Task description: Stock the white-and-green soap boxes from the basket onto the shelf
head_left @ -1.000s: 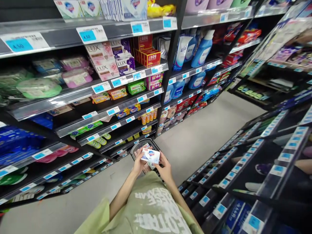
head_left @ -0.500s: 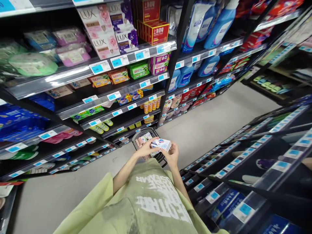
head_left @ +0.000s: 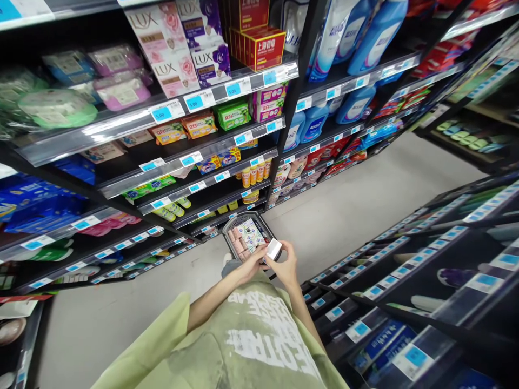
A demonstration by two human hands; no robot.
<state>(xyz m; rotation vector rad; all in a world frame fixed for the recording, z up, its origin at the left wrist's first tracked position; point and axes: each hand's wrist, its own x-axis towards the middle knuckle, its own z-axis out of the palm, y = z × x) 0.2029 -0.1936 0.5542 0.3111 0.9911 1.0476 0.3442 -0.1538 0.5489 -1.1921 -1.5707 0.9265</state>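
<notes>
A small white box (head_left: 274, 249), its end turned toward me, is held between both hands in front of my shirt. My left hand (head_left: 253, 261) grips it from the left, and my right hand (head_left: 287, 263) has its fingers closed on the right side. Just beyond the hands stands a dark shopping basket (head_left: 227, 222). Inside it lie pinkish packs (head_left: 238, 243) and a white patterned pack (head_left: 250, 232). The hands hide part of the basket's near side.
Shelves on the left carry LUX boxes (head_left: 174, 70), red soap boxes (head_left: 265, 48), wrapped soaps (head_left: 234, 114) and blue bottles (head_left: 316, 123). Another shelf row (head_left: 413, 270) runs close along my right. A grey floor aisle (head_left: 344, 189) stretches ahead between them.
Both hands have turned the box, so a plain white face shows instead of the printed one. The hands have shifted slightly nearer to me, uncovering more of the basket's contents.
</notes>
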